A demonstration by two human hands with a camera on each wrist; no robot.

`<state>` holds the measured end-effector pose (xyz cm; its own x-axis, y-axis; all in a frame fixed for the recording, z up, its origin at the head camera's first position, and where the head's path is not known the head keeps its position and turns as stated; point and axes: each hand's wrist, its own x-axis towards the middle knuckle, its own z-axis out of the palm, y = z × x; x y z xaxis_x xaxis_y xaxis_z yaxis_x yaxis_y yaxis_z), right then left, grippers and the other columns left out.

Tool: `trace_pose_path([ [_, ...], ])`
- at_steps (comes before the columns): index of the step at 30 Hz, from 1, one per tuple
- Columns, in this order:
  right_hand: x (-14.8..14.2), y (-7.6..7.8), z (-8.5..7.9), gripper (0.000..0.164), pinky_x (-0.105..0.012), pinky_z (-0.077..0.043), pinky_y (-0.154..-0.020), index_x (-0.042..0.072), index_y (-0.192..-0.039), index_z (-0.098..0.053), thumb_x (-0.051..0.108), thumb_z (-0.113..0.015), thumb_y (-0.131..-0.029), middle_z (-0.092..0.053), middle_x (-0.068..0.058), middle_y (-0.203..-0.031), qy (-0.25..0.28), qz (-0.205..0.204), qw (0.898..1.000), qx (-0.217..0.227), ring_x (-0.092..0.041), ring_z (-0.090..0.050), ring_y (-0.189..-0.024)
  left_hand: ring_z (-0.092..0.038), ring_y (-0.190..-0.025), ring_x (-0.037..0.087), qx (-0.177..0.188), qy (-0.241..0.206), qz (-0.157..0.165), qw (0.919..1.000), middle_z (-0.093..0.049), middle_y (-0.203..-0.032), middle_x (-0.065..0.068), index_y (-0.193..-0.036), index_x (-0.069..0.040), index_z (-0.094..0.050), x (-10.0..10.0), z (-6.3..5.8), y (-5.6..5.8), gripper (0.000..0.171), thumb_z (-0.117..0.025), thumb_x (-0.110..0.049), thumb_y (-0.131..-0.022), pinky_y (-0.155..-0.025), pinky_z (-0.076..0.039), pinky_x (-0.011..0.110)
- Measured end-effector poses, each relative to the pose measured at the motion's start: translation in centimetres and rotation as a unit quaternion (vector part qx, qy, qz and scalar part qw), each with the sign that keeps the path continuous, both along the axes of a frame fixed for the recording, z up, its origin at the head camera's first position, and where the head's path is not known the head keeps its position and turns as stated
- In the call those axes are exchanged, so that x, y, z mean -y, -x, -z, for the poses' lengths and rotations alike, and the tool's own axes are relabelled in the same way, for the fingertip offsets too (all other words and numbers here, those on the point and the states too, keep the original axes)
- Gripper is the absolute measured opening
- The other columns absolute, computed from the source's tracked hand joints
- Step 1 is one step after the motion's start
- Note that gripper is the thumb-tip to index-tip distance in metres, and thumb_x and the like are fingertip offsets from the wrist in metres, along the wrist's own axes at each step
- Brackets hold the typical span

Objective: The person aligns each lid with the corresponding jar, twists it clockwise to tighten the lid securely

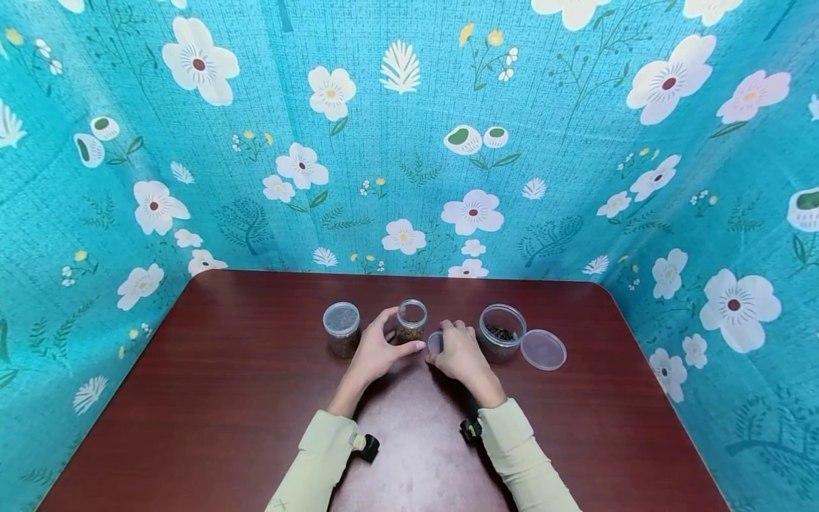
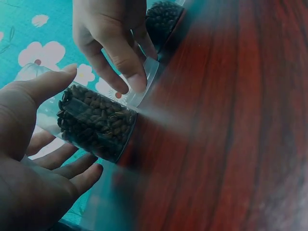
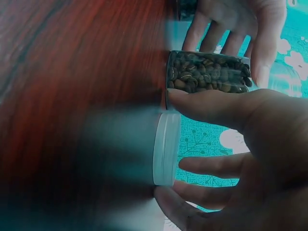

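A small clear jar (image 1: 411, 321) partly filled with brown coffee beans stands upright on the table without a lid. My left hand (image 1: 377, 348) loosely holds it, thumb in front and fingers around the far side, as the left wrist view shows. Just right of the jar, a small round clear lid (image 3: 167, 149) lies low at the tabletop. My right hand (image 1: 461, 352) bends over this lid, with thumb and fingers around its rim. In the right wrist view the jar's beans show close beside my right thumb (image 3: 211, 108).
A lidded jar (image 1: 342, 327) with dark contents stands to the left. At right is a wider open jar (image 1: 502, 334) of dark beans, with its larger clear lid (image 1: 544, 350) flat beside it. A flowered blue cloth (image 1: 409, 142) hangs behind the dark red table (image 1: 211, 398).
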<state>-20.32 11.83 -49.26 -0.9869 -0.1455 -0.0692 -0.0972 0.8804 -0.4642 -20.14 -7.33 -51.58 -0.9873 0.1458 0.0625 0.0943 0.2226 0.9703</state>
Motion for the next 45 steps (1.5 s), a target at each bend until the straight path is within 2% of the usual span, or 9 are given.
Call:
trace_pose_path([
  [6, 0.2, -0.1, 0.0, 0.066, -0.053, -0.050, -0.101, -0.005, -0.134, -0.061, 0.023, -0.089, -0.082, -0.062, -0.028, -0.125, -0.017, 0.000, 1.000, -0.005, -0.046, -0.056, -0.112, -0.057, -0.142, 0.033, 0.007, -0.007, 0.004, 0.9999, -0.061, -0.147, 0.022, -0.151, -0.010, -0.051, -0.2, 0.5, 0.3, 0.079, -0.091, -0.021, -0.084, -0.119, -0.044, 0.055],
  [15, 0.2, 0.1, 0.1, 0.055, -0.052, -0.054, -0.097, -0.004, -0.124, -0.066, 0.024, -0.089, -0.083, -0.060, -0.029, -0.123, -0.011, -0.007, 1.000, -0.008, -0.045, -0.059, -0.107, -0.060, -0.137, 0.029, -0.005, 0.007, 0.001, 1.0000, -0.067, -0.140, 0.018, -0.141, -0.007, -0.060, -0.2, 1.1, 0.9, 0.066, -0.091, -0.018, -0.084, -0.116, -0.048, 0.056],
  [22, 0.1, 0.2, 0.0, 0.058, -0.052, -0.053, -0.096, -0.004, -0.127, -0.065, 0.025, -0.089, -0.083, -0.061, -0.025, -0.117, -0.016, -0.006, 1.000, 0.004, -0.042, -0.059, -0.108, -0.064, -0.132, 0.027, -0.008, -0.004, 0.000, 1.0000, -0.072, -0.132, 0.010, -0.139, -0.010, -0.063, -0.2, 1.0, 1.0, 0.062, -0.091, -0.018, -0.084, -0.114, -0.050, 0.053],
  [36, -0.3, 0.4, 0.2, 0.050, -0.051, -0.054, -0.089, -0.004, -0.113, -0.069, 0.022, -0.091, -0.077, -0.063, -0.023, -0.106, -0.006, -0.014, 1.000, -0.020, -0.041, -0.061, -0.098, -0.063, -0.133, 0.028, -0.010, -0.018, 0.006, 0.9998, -0.069, -0.138, 0.016, -0.142, -0.008, -0.062, -0.3, 1.1, 0.9, 0.063, -0.089, -0.016, -0.085, -0.114, -0.051, 0.051],
  [45, -0.3, 0.2, 0.0, 0.048, -0.048, -0.054, -0.086, -0.002, -0.114, -0.070, 0.021, -0.091, -0.077, -0.064, -0.020, -0.105, -0.005, -0.013, 1.000, -0.005, -0.037, -0.062, -0.094, -0.062, -0.135, 0.028, -0.014, -0.005, -0.002, 0.9999, -0.068, -0.139, 0.017, -0.142, -0.010, -0.062, -0.3, 1.1, 0.6, 0.063, -0.089, -0.021, -0.086, -0.113, -0.051, 0.054],
])
